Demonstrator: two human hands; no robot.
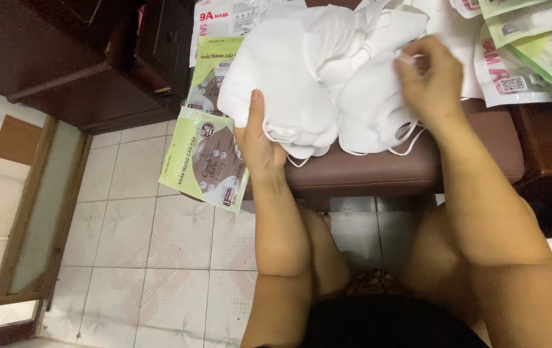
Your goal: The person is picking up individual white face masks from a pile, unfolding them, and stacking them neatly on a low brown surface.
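Observation:
A heap of white face masks (315,71) lies on a brown padded stool (392,171) in front of me. My left hand (258,145) grips the lower left edge of the pile, thumb on top of a mask. My right hand (427,77) is over the right side of the heap, fingers pinching a white mask or its ear loop. Thin white ear loops (405,145) dangle over the stool's front edge.
Green and brown mask packets (206,161) overhang the stool's left side above the tiled floor (160,258). More white and green packets (527,51) lie at the upper right. Dark wooden furniture (95,58) stands at the upper left. My bare knees are below the stool.

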